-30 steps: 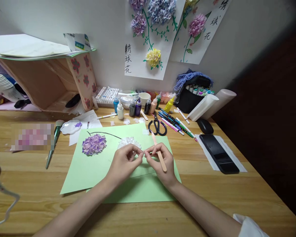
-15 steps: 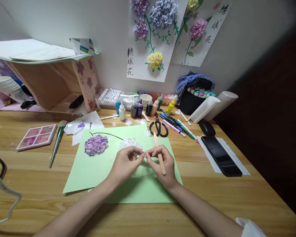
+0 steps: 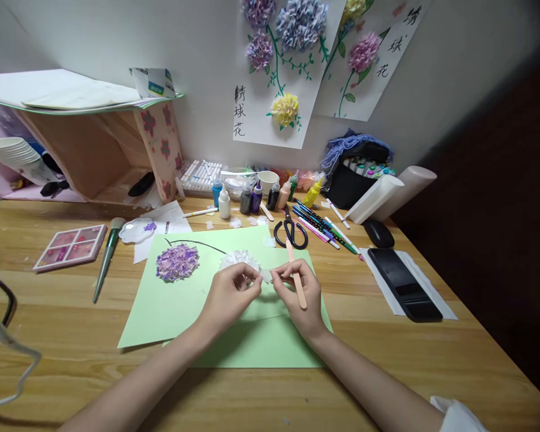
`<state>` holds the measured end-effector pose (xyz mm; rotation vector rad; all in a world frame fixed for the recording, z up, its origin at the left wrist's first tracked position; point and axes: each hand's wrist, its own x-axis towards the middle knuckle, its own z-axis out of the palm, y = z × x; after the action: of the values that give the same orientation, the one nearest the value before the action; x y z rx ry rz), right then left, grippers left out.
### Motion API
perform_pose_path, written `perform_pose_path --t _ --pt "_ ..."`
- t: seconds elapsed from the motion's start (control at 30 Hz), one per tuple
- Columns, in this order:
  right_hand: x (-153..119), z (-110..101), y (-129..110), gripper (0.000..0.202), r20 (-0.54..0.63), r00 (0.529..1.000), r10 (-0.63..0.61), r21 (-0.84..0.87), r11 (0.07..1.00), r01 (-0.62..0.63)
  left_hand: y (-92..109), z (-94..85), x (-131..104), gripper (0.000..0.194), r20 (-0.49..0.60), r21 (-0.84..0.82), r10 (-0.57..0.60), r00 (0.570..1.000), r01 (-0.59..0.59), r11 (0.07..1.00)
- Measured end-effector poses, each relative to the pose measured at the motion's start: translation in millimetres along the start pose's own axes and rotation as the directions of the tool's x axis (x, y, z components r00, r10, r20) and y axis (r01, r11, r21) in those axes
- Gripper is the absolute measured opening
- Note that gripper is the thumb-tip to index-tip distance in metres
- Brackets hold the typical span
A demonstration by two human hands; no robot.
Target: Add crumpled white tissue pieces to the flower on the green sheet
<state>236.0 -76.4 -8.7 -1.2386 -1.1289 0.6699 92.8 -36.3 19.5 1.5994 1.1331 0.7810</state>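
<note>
Over the green paper (image 3: 157, 318), my left hand (image 3: 234, 294) pinches one edge of a small white piece of thin paper (image 3: 266, 276). My right hand (image 3: 299, 294) is closed, with a wooden craft stick (image 3: 298, 279) lying across its fingers. Its thumb and fingertip are at the other edge of the white piece. Partly hidden behind my left hand is a ruffled white flower (image 3: 239, 259). To the left, a purple ruffled flower (image 3: 177, 263) sits on the same sheet, and a dark drawn line runs between the two.
Beyond the sheet lie black-handled scissors (image 3: 290, 234), several paint bottles (image 3: 256, 198) and a bundle of pens (image 3: 317, 222). On the right are a phone (image 3: 404, 285) and a mouse (image 3: 378, 234). A brush (image 3: 108, 258) and a palette box (image 3: 71, 248) lie left.
My hands have drawn slightly apart, and the white piece of paper now shows between the fingertips. The right hand has shifted a little right with the stick. The view has moved slightly.
</note>
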Motion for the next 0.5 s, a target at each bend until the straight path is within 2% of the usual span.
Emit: perform_pose_path --t 0.17,0.37,0.5 --pt "3.4 -1.0 1.7 0.019 -0.013 0.999 0.044 0.006 0.999 -0.044 0.5 -0.6 0.2 0.017 0.004 0.039 0.001 1.0 -0.002 0.999" --pt "2.9 -0.5 0.6 0.02 0.114 0.991 0.068 0.072 0.994 -0.077 1.0 -0.2 -0.2 0.015 0.017 0.074 0.06 0.998 -0.061 0.995" --pt "0.8 0.4 -0.5 0.022 0.116 0.992 0.058 0.05 0.997 -0.064 1.7 -0.2 -1.6 0.014 0.04 0.062 0.118 0.992 -0.121 0.991"
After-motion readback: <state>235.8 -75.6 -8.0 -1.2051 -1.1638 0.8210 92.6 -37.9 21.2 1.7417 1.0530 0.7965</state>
